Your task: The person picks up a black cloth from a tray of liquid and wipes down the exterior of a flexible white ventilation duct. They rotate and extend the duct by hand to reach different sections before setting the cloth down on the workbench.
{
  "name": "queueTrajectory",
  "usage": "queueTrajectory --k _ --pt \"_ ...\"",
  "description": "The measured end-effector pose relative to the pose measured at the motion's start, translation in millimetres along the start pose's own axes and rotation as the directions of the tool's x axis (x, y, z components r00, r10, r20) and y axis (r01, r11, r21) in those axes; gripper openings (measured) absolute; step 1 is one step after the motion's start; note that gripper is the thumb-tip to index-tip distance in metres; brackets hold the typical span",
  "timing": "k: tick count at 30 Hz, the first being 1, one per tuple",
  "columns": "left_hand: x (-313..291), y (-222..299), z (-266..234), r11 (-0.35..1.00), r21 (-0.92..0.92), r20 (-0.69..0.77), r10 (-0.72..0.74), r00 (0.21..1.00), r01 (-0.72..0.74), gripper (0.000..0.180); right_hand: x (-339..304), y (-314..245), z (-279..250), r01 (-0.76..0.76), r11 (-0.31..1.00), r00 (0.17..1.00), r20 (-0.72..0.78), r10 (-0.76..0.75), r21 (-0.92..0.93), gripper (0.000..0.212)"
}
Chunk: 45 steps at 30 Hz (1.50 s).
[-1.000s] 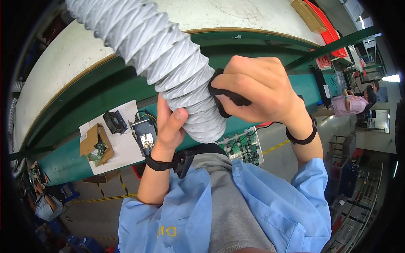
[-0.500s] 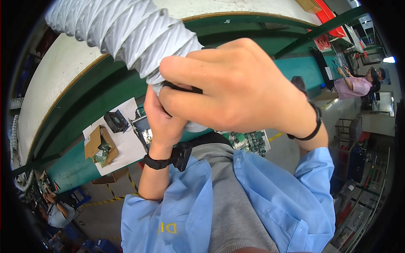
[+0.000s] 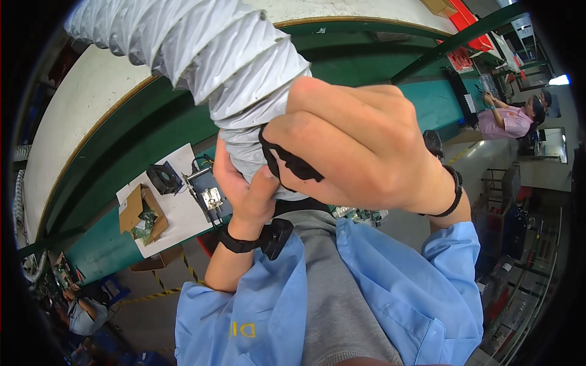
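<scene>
A ribbed white-grey flexible duct hose [image 3: 244,79] comes down from the upper left to just in front of my body. My left hand [image 3: 244,198] is wrapped around its lower end, which is narrowed there. A thin black strap [image 3: 299,166] lies against the hose and runs under the fingers of my right hand [image 3: 366,143]. That hand is closed on the strap at the right side of the hose; its fingertips are partly hidden. How far the strap goes around the hose cannot be seen.
Below the curved white shelf [image 3: 79,125], a green bench [image 3: 101,250] carries a white sheet, an open cardboard box [image 3: 146,213] with circuit boards, a black fan-like frame [image 3: 163,178] and a metal fixture [image 3: 210,198]. A person in pink [image 3: 506,122] works far right; another is at lower left.
My right hand has moved right and slightly down, drawing out the black strap, so more of it shows. The hose's lower part is more exposed, and my left hand has shifted slightly down.
</scene>
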<state>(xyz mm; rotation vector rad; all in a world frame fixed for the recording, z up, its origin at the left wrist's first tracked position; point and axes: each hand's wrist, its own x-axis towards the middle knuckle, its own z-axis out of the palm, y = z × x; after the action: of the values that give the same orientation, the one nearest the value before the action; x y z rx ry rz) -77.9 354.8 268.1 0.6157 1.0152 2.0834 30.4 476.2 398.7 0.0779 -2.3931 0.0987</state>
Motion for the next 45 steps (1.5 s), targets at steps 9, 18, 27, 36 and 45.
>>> queueTrajectory --k 9,18,27,36,45 --pt "-5 2 6 1.000 -0.006 -0.006 0.012 1.000 -0.012 0.083 -12 7 1 -0.062 0.995 0.995 -0.074 0.068 0.080 0.029" --pt "-8 0 3 0.996 -0.069 -0.018 -0.058 0.998 0.057 0.077 -19 12 5 -0.077 0.993 0.990 -0.108 0.087 0.090 0.030" --pt "-8 -1 -2 0.972 -0.208 0.071 -0.094 0.993 0.107 0.074 -20 22 5 -0.077 0.965 0.992 -0.073 0.098 0.250 0.031" --pt "-2 1 -4 0.999 0.051 0.033 -0.011 0.999 0.009 0.077 -14 27 7 -0.020 0.971 0.999 -0.026 0.026 0.237 0.030" --pt "-11 4 4 0.901 0.412 0.061 0.118 0.991 -0.133 0.066 8 6 -6 0.194 0.979 0.956 0.212 -0.202 0.059 0.029"
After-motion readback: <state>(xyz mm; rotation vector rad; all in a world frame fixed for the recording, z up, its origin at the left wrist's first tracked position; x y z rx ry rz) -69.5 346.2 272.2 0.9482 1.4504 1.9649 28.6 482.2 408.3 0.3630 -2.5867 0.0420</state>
